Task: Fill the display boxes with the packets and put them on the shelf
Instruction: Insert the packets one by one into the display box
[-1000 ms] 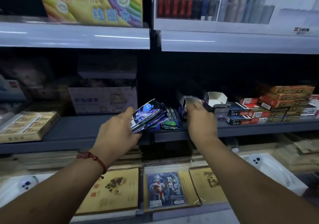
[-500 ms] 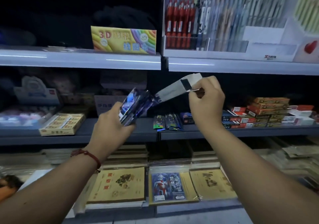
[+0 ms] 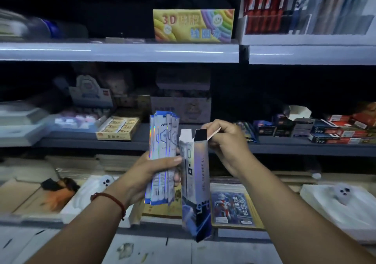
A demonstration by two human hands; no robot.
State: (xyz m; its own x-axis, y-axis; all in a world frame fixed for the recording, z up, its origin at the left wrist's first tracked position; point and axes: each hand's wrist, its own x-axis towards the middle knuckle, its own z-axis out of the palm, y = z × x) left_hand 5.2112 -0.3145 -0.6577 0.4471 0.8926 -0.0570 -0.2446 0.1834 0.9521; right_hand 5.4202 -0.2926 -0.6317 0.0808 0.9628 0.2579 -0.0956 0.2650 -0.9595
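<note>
My left hand [image 3: 156,168] grips a bundle of several long silver-blue packets [image 3: 162,141], held upright in front of the middle shelf. Right beside them a tall narrow silver-blue display box [image 3: 196,182] hangs upright, its top flaps open. My right hand [image 3: 225,141] pinches the box by its top flap. The box's upper left side touches the packets and my left fingers. More packets [image 3: 247,132] lie on the dark middle shelf [image 3: 134,141] behind my right hand. A red cord is around my left wrist.
Small dark and red boxes [image 3: 329,131] are stacked on the shelf at right, with an open white box [image 3: 299,112]. A yellow box tray [image 3: 118,128] sits at left. Books and card packs [image 3: 232,207] fill the lower shelf. A colourful "3D" box [image 3: 193,25] stands above.
Both hands came off the shelf and drew toward me. The packets turned upright in my left hand. The box, lifted tilted half a second ago, now hangs vertically beside them.
</note>
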